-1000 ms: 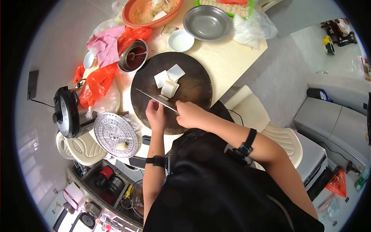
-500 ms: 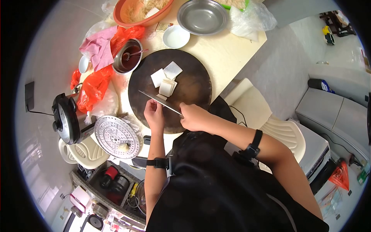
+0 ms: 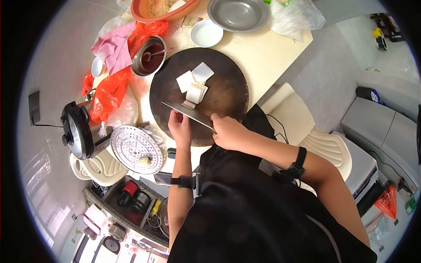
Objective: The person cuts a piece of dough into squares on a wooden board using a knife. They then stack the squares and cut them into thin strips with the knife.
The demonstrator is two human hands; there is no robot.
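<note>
My right hand [image 3: 228,131] is wrapped round the handle of a kitchen knife [image 3: 193,116], whose blade slants across the near part of a round dark cutting board [image 3: 228,92]. My left hand [image 3: 179,127] is at the blade's near side with its fingers drawn together; what they hold, if anything, is hidden. Just beyond the blade lies a small pale piece [image 3: 189,104], touching or very close to it. Further in on the board rest a stack of white square sheets [image 3: 195,93], a white square [image 3: 185,81] and another white square [image 3: 202,72].
Beyond the board stand a white bowl [image 3: 206,33], a metal basin [image 3: 239,15] and an orange basin [image 3: 169,16]. To the left are a pot of dark red liquid [image 3: 151,65], red plastic bags [image 3: 109,96], a perforated steamer plate [image 3: 131,147] and an electric cooker [image 3: 81,131].
The whole view has shifted slightly, so the table appears further right and up. Both hands and the knife keep nearly the same place over the board.
</note>
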